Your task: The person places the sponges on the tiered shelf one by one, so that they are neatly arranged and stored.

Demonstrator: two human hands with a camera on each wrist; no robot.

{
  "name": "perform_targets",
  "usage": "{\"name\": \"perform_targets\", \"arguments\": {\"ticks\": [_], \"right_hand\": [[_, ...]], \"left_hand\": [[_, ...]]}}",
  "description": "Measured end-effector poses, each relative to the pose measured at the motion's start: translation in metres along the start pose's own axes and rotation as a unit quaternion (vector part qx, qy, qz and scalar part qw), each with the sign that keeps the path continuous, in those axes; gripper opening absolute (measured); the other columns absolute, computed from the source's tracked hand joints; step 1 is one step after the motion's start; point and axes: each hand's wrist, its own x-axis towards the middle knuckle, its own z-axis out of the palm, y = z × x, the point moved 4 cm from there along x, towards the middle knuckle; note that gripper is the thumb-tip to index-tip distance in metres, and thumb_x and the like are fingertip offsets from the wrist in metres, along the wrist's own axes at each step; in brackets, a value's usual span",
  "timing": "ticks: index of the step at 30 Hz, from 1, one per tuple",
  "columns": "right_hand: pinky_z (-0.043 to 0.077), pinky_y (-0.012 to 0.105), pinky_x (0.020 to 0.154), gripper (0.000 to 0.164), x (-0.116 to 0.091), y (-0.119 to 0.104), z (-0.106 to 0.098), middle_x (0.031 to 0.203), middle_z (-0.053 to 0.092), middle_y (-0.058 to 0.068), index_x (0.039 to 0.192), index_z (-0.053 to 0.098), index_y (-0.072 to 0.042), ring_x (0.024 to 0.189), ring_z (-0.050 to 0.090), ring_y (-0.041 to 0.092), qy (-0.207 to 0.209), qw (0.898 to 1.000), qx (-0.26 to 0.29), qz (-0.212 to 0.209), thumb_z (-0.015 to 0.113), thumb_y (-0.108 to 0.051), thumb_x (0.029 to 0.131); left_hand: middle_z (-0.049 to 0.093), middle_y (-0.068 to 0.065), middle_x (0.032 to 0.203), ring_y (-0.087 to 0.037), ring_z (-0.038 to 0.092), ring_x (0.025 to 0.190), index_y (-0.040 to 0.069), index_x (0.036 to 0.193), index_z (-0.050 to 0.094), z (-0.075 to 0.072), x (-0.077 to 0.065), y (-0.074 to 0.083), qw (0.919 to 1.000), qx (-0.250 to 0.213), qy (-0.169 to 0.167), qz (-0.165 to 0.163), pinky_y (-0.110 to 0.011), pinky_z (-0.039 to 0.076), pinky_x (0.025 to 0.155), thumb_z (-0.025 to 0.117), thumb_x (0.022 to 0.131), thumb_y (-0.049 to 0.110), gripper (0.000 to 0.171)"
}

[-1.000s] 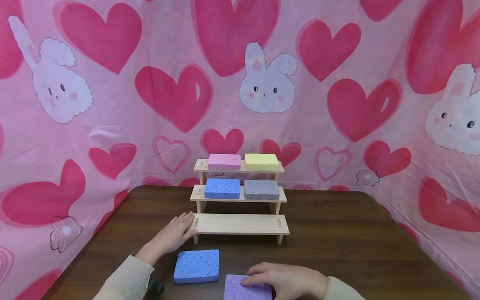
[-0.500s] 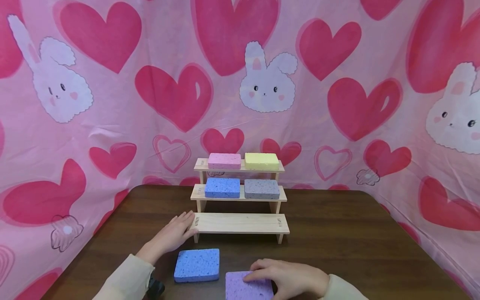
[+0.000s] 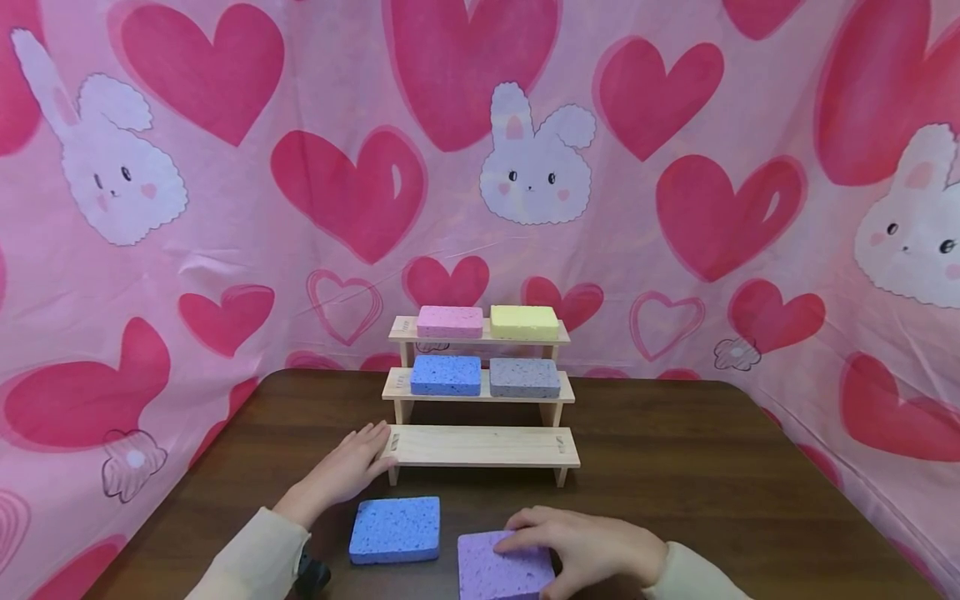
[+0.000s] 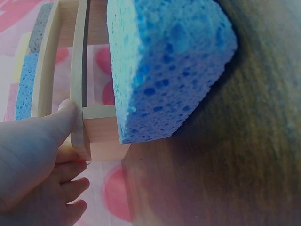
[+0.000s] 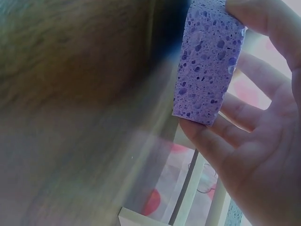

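Note:
My right hand (image 3: 588, 546) grips a purple sponge (image 3: 504, 569) at the front of the table. In the right wrist view, thumb and fingers reach around the pitted purple sponge (image 5: 209, 61) at opposite edges. My left hand (image 3: 347, 463) rests at the left end of a three-step wooden stand's lowest shelf (image 3: 480, 447). Its fingers lie straight along that end, and the left wrist view has the thumb (image 4: 67, 117) against the board. A blue sponge (image 3: 395, 531) lies flat on the table between the hands, looming large in the left wrist view.
The middle step carries another blue sponge (image 3: 446, 376) and a grey sponge (image 3: 524, 378). On the top step sit a pink sponge (image 3: 450, 322) and a yellow sponge (image 3: 524, 322). A pink cloth (image 3: 615, 242) with hearts and rabbits hangs behind the brown table (image 3: 675, 467).
My right hand has moved the purple sponge slightly forward and to the right. The left hand, the stand and the other sponges stay where they were.

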Motion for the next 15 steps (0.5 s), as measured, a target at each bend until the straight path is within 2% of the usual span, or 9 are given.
{"name": "perform_targets", "arguments": {"ticks": [7,12,15], "right_hand": [[0.04,0.022,0.089,0.066,0.0,0.0,-0.008,0.127,0.044,0.002,0.132,0.05,-0.019,0.111,0.043,0.007,0.012,1.0,-0.002,0.001,0.074,-0.016,0.071],[0.041,0.025,0.091,0.064,0.001,0.001,-0.014,0.128,0.044,0.002,0.132,0.049,-0.02,0.111,0.043,0.008,0.014,1.0,-0.002,0.016,0.072,-0.015,0.073],[0.041,0.027,0.092,0.06,0.002,0.003,-0.017,0.129,0.043,0.001,0.133,0.049,-0.021,0.112,0.042,0.008,0.008,0.999,0.012,0.03,0.07,-0.017,0.077]], "left_hand": [[0.035,-0.023,0.14,-0.04,0.026,0.131,-0.006,0.136,0.038,0.0,0.0,0.0,1.0,0.0,0.0,0.0,-0.052,0.018,0.106,0.058,0.091,0.029,0.06],[0.035,-0.022,0.141,-0.039,0.025,0.131,-0.006,0.136,0.038,0.0,0.0,0.001,1.0,0.001,-0.001,-0.001,-0.051,0.018,0.106,0.058,0.091,0.03,0.061],[0.035,-0.022,0.141,-0.039,0.025,0.131,-0.005,0.137,0.038,0.0,0.0,0.001,1.0,0.002,-0.002,-0.002,-0.051,0.018,0.106,0.058,0.091,0.03,0.061]]}}
